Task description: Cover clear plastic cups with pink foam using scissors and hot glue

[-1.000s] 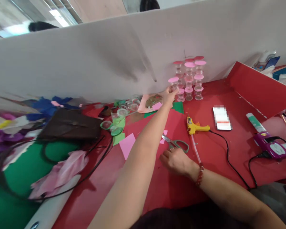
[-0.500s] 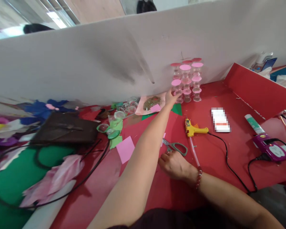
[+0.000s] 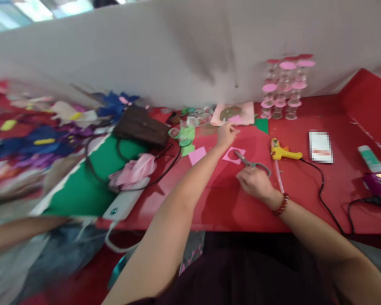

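Observation:
My left hand point(image 3: 227, 134) is over the red table point(image 3: 216, 199), thumb and forefinger slightly apart, with nothing visible between them. Behind it lies a pale pink sheet point(image 3: 248, 111) bearing a brownish-green heap point(image 3: 227, 112). My right hand point(image 3: 254, 183) rests curled on the table beside grey-handled scissors point(image 3: 254, 163); whatever its fingers may hold is hidden. Under the scissors' blades is a pink paper square with a round cut-out point(image 3: 238, 151). Another pink square point(image 3: 197, 156) lies to the left. Clear hourglass-shaped pieces with pink discs point(image 3: 287, 87) stand stacked by the wall.
A yellow glue gun point(image 3: 284, 152) with a black cord lies right of the scissors. Further right are a white blurred item point(image 3: 320, 147), a glue stick tube point(image 3: 371, 159) and a purple device point(image 3: 379, 186). A brown bag point(image 3: 142, 126) sits left. Another person's arm point(image 3: 22, 233) shows lower left.
My left hand has come away from the stacked clear pieces, back toward the left. My right hand stays near the scissors. The camera view has turned left, and another person's arm now shows.

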Demonstrator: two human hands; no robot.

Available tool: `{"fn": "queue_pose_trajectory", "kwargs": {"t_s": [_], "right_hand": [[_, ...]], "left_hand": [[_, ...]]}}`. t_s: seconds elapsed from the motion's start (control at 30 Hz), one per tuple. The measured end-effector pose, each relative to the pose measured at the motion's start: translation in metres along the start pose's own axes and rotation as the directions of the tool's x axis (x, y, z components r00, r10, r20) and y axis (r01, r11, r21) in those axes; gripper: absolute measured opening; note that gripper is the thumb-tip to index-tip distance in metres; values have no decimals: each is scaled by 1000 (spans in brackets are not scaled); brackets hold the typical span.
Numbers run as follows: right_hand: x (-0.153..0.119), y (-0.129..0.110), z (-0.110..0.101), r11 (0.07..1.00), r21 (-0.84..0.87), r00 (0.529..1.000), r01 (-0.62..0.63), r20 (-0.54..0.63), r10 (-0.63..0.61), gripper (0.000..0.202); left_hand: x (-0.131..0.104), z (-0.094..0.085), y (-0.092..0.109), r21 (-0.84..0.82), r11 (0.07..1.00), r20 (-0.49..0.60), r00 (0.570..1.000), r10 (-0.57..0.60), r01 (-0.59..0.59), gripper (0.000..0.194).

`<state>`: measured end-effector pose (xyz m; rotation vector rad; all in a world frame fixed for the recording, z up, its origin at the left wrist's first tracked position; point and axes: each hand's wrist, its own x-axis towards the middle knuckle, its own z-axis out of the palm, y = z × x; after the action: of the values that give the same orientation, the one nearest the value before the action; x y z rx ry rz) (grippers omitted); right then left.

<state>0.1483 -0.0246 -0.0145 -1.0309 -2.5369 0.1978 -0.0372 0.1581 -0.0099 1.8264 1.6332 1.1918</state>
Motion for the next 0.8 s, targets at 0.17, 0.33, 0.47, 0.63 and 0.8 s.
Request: {"fn": "queue_pose_trajectory", "kwargs": {"t_s": [0.17,0.33,0.47,0.63,0.8], "right_hand": [[0,19,13,998,-10,961,-69,-269,63,22],[-2,30,19,998,9,950,-60,-307,60,22],[-2,30,19,997,14,957,-77,-278,77,23],[-1,32,19,997,39,957,-73,-279,81,26],[1,38,17,994,68,955,-83,-281,99,26]], "left_hand": [[-30,-34,-17,150,989,-18,1000,-16,19,26],[-41,-92,-54,394,885,-302,944,-131,249,36],[-42,-137,-79,411,796,-469,852,-233,444,45],[-37,-154,-95,413,799,-342,888,-308,437,39],[-41,-149,-94,234,902,-330,902,-277,363,36]]}}
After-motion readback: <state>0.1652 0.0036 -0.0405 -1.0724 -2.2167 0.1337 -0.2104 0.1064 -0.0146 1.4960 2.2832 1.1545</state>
